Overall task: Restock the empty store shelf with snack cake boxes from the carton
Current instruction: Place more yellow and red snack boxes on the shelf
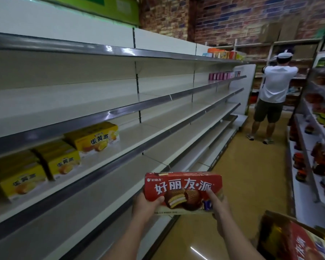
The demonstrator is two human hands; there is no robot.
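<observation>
Red box (183, 192): light, stiff cardboard, glossy and likely slippery. Left hand (145, 205) and right hand (219, 205) each grip a lower corner; end holds suit it.

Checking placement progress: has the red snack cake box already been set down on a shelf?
No, the red box is held in the air in front of the shelves, gripped by the left hand and right hand.

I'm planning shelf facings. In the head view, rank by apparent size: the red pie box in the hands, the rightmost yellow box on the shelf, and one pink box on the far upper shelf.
1. Red pie box, largest, though nearest the camera.
2. Rightmost yellow box.
3. Pink box, smallest, but farthest away, so true size is unsure.
</observation>
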